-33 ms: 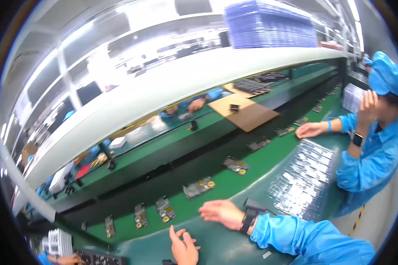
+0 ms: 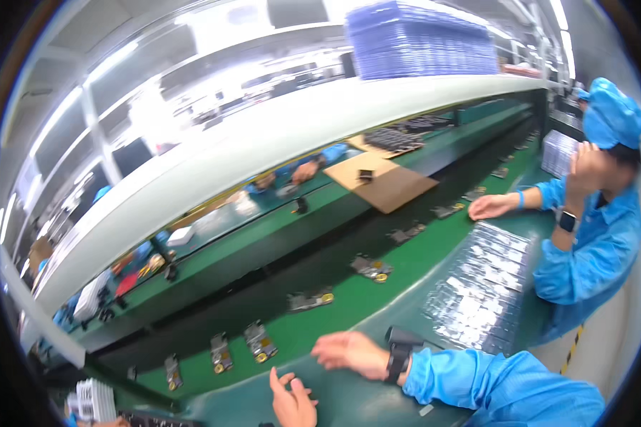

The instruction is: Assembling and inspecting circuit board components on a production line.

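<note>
My left hand (image 2: 292,404) is at the bottom middle, over the near edge of the green work surface, thumb and fingers apart with nothing in them. To its right, my right hand (image 2: 352,354) reaches in from a blue sleeve, its fingers stretched out and holding nothing. A black wristwatch (image 2: 397,363) is on that wrist. Just beyond both hands, a grey metal part with gold-coloured rings (image 2: 260,341) lies on the green belt (image 2: 349,302). A similar part (image 2: 310,302) lies farther right, and several more line the belt. Neither hand touches any part.
Silvery compartment trays (image 2: 477,285) lie right of my right hand, beside a co-worker in blue (image 2: 584,249). A dark object (image 2: 404,336) sits behind my wrist. A white shelf (image 2: 263,135) spans overhead, carrying stacked clear bluish trays (image 2: 420,43). A brown board (image 2: 381,181) juts out beyond the belt.
The whole scene sits slightly farther left in the view. Both of my hands keep nearly the same pose, without taking hold of anything.
</note>
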Demonstrator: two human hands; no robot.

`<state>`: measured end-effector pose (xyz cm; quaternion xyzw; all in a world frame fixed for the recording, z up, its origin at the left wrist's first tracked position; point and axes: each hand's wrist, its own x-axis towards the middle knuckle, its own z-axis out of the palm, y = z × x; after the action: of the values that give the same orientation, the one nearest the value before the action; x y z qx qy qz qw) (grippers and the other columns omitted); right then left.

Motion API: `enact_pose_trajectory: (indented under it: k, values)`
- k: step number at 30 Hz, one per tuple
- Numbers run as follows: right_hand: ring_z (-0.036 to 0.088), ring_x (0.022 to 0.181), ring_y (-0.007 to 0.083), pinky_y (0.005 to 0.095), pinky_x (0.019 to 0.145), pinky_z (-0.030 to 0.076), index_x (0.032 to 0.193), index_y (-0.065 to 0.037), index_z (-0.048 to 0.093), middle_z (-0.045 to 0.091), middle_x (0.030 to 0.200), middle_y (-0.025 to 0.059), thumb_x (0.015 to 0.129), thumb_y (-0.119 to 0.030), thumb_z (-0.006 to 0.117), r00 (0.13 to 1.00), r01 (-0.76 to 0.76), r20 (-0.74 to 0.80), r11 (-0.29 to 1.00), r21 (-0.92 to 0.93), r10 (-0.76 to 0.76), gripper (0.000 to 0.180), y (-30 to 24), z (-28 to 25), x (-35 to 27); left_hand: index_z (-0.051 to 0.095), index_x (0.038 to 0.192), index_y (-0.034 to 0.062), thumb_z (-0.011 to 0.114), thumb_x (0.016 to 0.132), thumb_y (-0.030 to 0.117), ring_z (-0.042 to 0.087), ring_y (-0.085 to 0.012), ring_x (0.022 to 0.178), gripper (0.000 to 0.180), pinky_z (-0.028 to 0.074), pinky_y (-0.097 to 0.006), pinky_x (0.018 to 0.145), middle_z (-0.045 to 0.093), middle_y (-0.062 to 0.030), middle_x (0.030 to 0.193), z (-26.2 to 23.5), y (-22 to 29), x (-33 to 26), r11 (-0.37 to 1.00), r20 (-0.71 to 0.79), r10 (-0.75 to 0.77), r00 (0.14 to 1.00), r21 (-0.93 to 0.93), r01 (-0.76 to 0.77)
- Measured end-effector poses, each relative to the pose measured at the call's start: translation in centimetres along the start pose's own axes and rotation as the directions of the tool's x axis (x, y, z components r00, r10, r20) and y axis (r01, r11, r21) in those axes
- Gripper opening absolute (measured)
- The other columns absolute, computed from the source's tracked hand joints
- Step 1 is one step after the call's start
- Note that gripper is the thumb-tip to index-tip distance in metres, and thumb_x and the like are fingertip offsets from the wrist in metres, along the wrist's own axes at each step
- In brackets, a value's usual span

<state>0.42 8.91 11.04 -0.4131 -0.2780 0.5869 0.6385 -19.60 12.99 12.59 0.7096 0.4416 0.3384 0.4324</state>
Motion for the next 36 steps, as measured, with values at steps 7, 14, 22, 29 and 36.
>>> enact_pose_trajectory:
  k: [7, 14, 22, 29, 36]
  values:
    - [0.07, 0.083, 0.0228, 0.0306, 0.071, 0.056, 0.115, -0.002, 0.068, 0.069, 0.103, 0.0121, 0.099, -0.018, 0.065, 0.897, 0.438, 0.396, 0.497, -0.749, -0.195, 0.024, -4.2, -1.8, -17.6, 0.051, 0.139, -0.0035, 0.058, 0.101, 0.024, 0.066, -0.033, 0.096, 0.047, 0.051, -0.039, 0.088, 0.065, -0.0208, 0.124, -0.1, 2.9, -1.5, 0.915, 0.113, 0.198, 0.974, 0.335, -0.225]
    - [0.066, 0.096, 0.0333, 0.0407, 0.082, 0.055, 0.111, -0.005, 0.069, 0.068, 0.098, 0.0126, 0.085, -0.009, 0.064, 0.879, -0.167, -0.04, -0.229, -0.959, -0.475, 0.027, -11.0, -14.3, -22.4, 0.056, 0.133, -0.0016, 0.06, 0.099, 0.025, 0.06, -0.04, 0.112, 0.043, 0.047, -0.043, 0.098, 0.062, -0.0232, 0.125, 2.8, 0.7, -2.2, 0.719, 0.259, 0.446, 0.857, 0.468, -0.515]
    - [0.068, 0.084, 0.0346, 0.0461, 0.071, 0.056, 0.086, -0.007, 0.067, 0.067, 0.085, 0.0124, 0.077, -0.011, 0.066, 0.783, -0.399, -0.143, -0.312, -0.862, -0.605, 0.01, -13.0, -21.4, -22.5, 0.059, 0.128, -0.0014, 0.06, 0.1, 0.023, 0.06, -0.0324, 0.084, 0.038, 0.05, -0.04, 0.084, 0.06, -0.0204, 0.125, 3.1, 0.2, -1.6, 0.826, 0.273, 0.393, 0.878, 0.314, -0.468]
    - [0.069, 0.078, 0.0363, 0.0474, 0.069, 0.055, 0.085, -0.008, 0.07, 0.069, 0.081, 0.0166, 0.085, -0.021, 0.064, 0.825, -0.407, -0.253, -0.221, -0.886, -0.505, 0.015, -12.9, -17.9, -23.1, 0.061, 0.125, -0.0011, 0.059, 0.1, 0.022, 0.061, -0.033, 0.085, 0.035, 0.05, -0.04, 0.084, 0.06, -0.02, 0.124, 2.4, 0.7, -1.8, 0.838, 0.279, 0.378, 0.883, 0.303, -0.454]
    - [0.066, 0.082, 0.0384, 0.0476, 0.073, 0.054, 0.087, -0.002, 0.067, 0.065, 0.087, 0.0203, 0.083, -0.006, 0.061, 0.631, -0.515, -0.274, -0.127, -0.848, -0.726, 0.008, -10.1, -20.0, -26.8, 0.061, 0.123, -0.0008, 0.061, 0.099, 0.021, 0.062, -0.0336, 0.086, 0.032, 0.05, -0.04, 0.083, 0.058, -0.0205, 0.126, 2.5, 0.3, -1.5, 0.784, 0.284, 0.466, 0.838, 0.307, -0.54]
